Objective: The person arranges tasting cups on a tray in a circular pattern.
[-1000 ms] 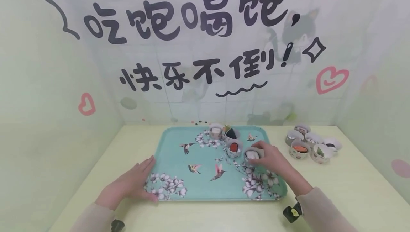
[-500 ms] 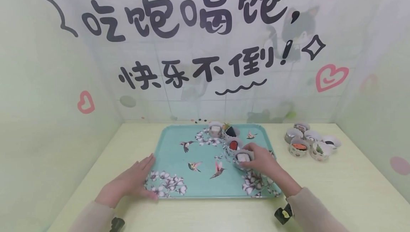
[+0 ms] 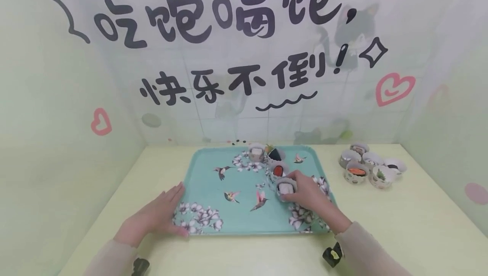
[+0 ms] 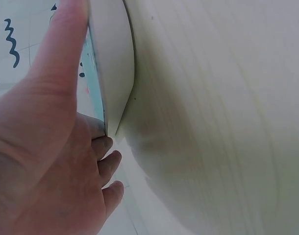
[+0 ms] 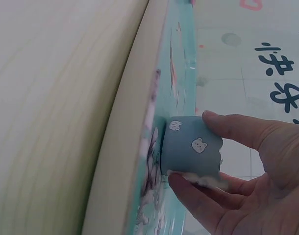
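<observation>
1. The left hand (image 3: 158,212), thumb apart from fingers, touches the tray (image 3: 206,189) at its near left corner.
2. The right hand (image 3: 312,195) pinches a small cup (image 5: 191,147) on the tray, toward its right edge.
3. Three cups (image 3: 256,157) stand behind, up to the far edge.
4. Six more cups (image 3: 356,178) are near the far right corner of the table (image 3: 404,229).

Head view forward and down, 2 close wrist views, tray (image 3: 244,178) in all 3
</observation>
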A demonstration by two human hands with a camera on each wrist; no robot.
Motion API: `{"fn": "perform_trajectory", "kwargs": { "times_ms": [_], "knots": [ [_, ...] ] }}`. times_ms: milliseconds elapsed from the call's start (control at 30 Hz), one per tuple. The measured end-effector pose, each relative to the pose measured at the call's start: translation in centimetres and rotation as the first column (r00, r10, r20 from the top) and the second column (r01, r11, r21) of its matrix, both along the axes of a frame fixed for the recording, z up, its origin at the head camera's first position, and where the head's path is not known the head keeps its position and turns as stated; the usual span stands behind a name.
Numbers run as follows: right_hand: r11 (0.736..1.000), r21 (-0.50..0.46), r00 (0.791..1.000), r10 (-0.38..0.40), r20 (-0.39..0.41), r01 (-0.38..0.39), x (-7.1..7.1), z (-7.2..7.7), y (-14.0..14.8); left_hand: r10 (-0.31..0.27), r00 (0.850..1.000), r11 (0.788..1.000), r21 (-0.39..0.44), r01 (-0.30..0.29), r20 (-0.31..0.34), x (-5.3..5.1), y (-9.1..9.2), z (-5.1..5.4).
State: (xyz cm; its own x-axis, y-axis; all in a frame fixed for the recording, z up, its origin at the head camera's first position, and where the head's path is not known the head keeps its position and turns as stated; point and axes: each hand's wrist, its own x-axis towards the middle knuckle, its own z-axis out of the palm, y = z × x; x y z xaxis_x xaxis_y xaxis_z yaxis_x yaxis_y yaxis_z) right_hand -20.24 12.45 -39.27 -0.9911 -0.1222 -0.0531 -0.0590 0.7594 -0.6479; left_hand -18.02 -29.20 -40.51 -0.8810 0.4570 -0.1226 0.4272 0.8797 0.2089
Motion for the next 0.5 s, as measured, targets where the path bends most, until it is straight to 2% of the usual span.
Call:
{"fn": "perform_trajectory", "kwargs": {
  "times_ms": [200, 500],
  "knots": [
    [1.000, -0.025, 1.000, 0.005, 0.009, -0.005, -0.11, 0.20, 0.23, 0.000, 1.000, 1.000, -0.003, 0.000, -0.006, -0.48, 0.02, 0.12],
    [0.998, -0.065, 1.000, 0.007, 0.019, -0.006, -0.30, -0.18, 0.09, -0.003, 1.000, 1.000, 0.001, 0.003, -0.006, -0.35, -0.11, -0.18]
  ]
}}
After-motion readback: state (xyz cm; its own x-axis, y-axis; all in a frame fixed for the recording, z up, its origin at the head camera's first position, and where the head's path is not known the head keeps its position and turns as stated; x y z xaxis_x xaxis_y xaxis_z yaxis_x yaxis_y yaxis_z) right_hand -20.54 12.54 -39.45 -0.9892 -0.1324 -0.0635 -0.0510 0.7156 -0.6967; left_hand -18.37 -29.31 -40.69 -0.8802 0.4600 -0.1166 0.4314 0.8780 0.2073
